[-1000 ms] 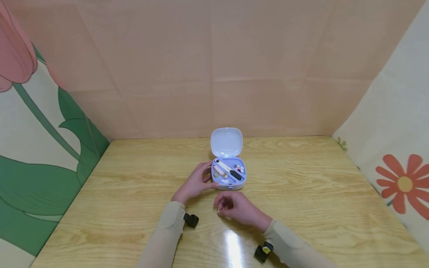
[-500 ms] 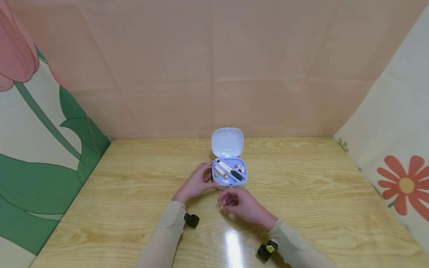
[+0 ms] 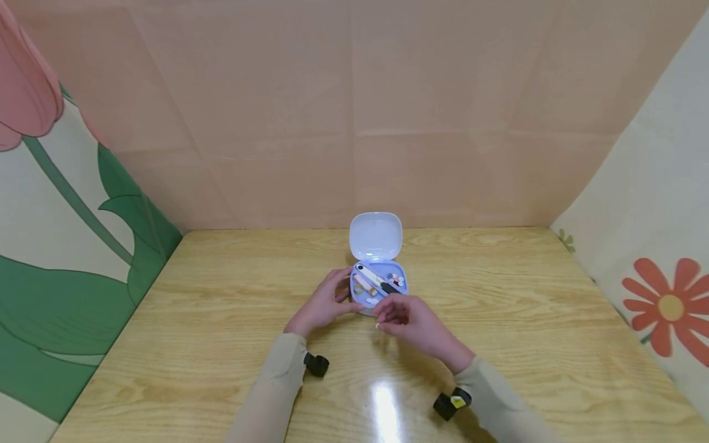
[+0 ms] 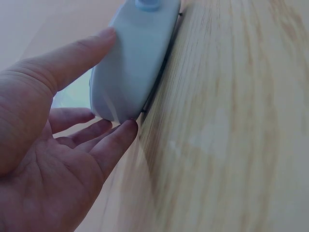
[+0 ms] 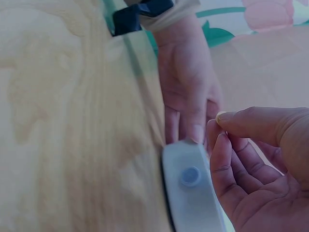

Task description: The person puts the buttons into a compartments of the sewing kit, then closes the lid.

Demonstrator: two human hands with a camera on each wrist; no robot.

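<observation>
A purple-blue sewing box (image 3: 380, 267) stands on the table with its pale lid (image 3: 376, 235) raised at the back. My left hand (image 3: 321, 304) grips its left side, thumb on the front wall and fingertips round the left end. Between thumb and index finger, my right hand (image 3: 412, 323) pinches a small pale round piece (image 5: 220, 116), mostly hidden by the fingertips. That hand hovers at the box's front right corner, overlapping it in the head view. Inside lie a long white tool with a black end (image 3: 370, 274), small coloured buttons (image 3: 396, 279) and a pink piece (image 3: 363, 284).
The wood-grain table (image 3: 249, 264) runs back to a plain peach sheet (image 3: 266, 123). Flower-printed sheets (image 3: 670, 307) hang at both sides. Each wrist wears a small black camera (image 3: 317, 365). A round button catch (image 5: 190, 177) sits on the box's front wall.
My right hand has moved up and to the right, from in front of the box to its front right corner, still pinching the small piece. The left hand and box stay put.
</observation>
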